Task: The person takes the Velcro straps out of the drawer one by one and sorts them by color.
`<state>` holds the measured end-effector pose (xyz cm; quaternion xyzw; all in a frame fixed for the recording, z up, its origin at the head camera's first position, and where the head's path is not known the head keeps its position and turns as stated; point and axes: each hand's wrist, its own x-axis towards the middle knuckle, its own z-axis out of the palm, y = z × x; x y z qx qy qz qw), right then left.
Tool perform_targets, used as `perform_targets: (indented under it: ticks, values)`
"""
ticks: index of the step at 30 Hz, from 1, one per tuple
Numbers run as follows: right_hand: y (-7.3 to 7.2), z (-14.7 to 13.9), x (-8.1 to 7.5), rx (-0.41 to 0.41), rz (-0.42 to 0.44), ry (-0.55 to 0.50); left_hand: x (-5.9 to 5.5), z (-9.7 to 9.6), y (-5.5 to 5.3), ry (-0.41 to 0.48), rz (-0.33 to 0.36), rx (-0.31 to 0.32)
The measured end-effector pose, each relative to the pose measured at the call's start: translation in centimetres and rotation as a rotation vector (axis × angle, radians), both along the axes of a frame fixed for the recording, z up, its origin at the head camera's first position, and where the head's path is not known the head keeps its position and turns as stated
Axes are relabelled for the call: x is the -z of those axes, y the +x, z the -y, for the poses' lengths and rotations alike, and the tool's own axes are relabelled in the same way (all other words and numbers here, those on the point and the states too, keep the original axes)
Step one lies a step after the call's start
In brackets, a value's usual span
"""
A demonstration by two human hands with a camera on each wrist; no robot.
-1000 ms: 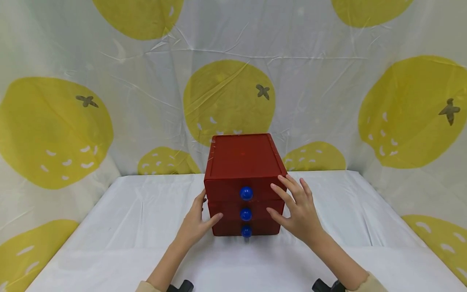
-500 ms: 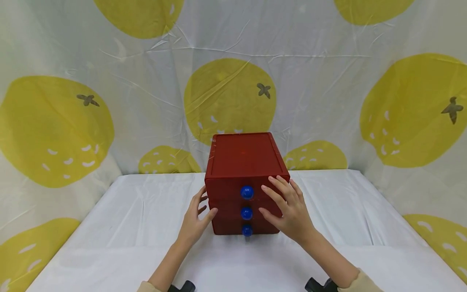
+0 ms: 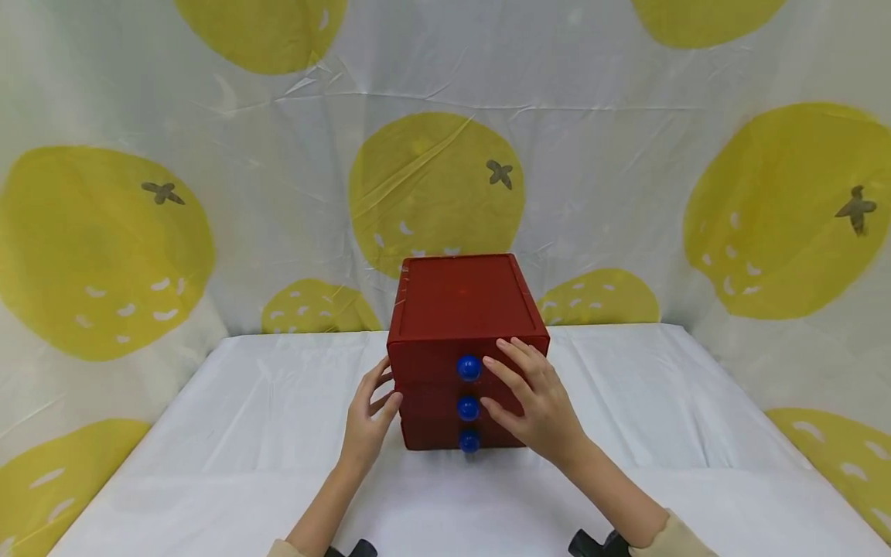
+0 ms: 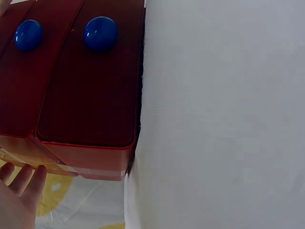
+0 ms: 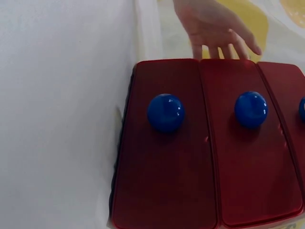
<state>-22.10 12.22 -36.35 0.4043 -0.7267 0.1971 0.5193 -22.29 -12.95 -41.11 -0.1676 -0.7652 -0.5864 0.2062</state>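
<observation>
A red chest of three small drawers (image 3: 459, 298) stands on the table, its front facing me. Each drawer has one round blue knob, the top knob (image 3: 469, 368), middle knob (image 3: 468, 408) and bottom knob (image 3: 469, 441). All the drawers are closed. My left hand (image 3: 365, 433) is at the chest's left side, thumb near the front edge; its fingers (image 4: 34, 183) lie beside the side wall in the left wrist view. In front of the right half, my right hand (image 3: 539, 410) spreads its fingers, index fingertip close to the top knob, thumb close to the middle knob.
White cloth (image 3: 278, 433) covers the table under the chest. Behind and at both sides hangs a pale curtain (image 3: 592, 186) printed with big yellow fruits. Black wrist mounts (image 3: 599, 543) show at the bottom edge.
My right hand has moved left across the drawer fronts toward the knobs. The left hand has shifted slightly left, its thumb drawing back from the front. The chest stays in place.
</observation>
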Motion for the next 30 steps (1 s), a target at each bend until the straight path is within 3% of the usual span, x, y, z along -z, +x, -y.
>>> perform_targets:
  ticks: [3, 8, 16, 22, 30]
  values:
    - [-0.1, 0.4, -0.1, -0.013, -0.013, 0.003, 0.3, 0.3, 0.1, 0.016, 0.004, -0.006]
    - [-0.1, 0.8, -0.4, -0.001, -0.021, 0.011, 0.0, 0.5, 0.1, 0.047, 0.002, 0.039]
    - [0.0, 1.2, -0.5, 0.036, 0.019, 0.118, 0.4, 1.7, -0.7, 0.053, -0.021, 0.187]
    - [-0.2, 1.4, -0.4, 0.046, 0.012, 0.132, 0.3, 2.0, -1.0, 0.04, -0.031, 0.218]
    - [-0.3, 1.5, -0.5, 0.051, 0.031, 0.169, 0.4, 2.1, -0.8, 0.04, 0.033, 0.227]
